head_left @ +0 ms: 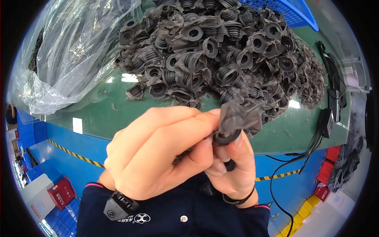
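Observation:
Just in front of the table edge, a dark rubber bellows boot (pixel 228 137) with thin, crumpled flash (pixel 241 117) around its rim is held between both hands. My left hand (pixel 158 148) is closed, its thumb and forefinger pinching the near left side of the piece. Thumb and fingers of my right hand (pixel 239 162) grip the boot from below and the right. Much of the boot is hidden behind the fingers. Beyond my hands rises a large heap of similar ribbed rubber boots (pixel 193 33), many with ragged flash attached.
A clear plastic bag (pixel 67 63) covers the far left of the green table (pixel 100 124). Shredded rubber scraps (pixel 314 89) lie at the heap's right. A blue basket (pixel 298 14) stands behind. Black cables (pixel 272 189) and a small black box (pixel 326 122) sit at right.

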{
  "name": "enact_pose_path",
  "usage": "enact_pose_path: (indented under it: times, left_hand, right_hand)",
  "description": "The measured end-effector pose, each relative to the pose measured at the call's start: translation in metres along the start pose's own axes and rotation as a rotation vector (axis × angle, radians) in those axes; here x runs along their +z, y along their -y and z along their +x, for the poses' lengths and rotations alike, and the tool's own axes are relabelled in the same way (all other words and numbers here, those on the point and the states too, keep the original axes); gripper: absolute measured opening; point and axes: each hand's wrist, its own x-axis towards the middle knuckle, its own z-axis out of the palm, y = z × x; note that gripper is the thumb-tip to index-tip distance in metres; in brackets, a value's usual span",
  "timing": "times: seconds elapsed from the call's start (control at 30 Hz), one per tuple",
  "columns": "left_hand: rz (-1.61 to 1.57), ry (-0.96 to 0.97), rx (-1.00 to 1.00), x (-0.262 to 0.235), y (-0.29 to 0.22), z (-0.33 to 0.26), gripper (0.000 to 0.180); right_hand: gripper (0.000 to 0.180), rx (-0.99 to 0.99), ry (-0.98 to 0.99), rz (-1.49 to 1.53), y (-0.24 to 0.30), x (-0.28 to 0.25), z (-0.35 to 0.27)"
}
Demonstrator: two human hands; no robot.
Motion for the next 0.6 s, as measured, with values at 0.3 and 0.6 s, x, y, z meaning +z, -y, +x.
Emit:
enact_pose_path:
  times: [0.3, 0.6]
  left_hand:
    - [-0.173, -0.088, -0.503, -0.004, 0.029, 0.024, 0.011]
    - [-1.293, 0.125, -0.775, -0.007, 0.023, 0.013, 0.041]
  right_hand:
    - [0.015, 0.144, 0.173, 0.143, -0.002, -0.014, 0.004]
    - [0.027, 0.238, 0.07, 0.1, 0.016, -0.009, 0.004]
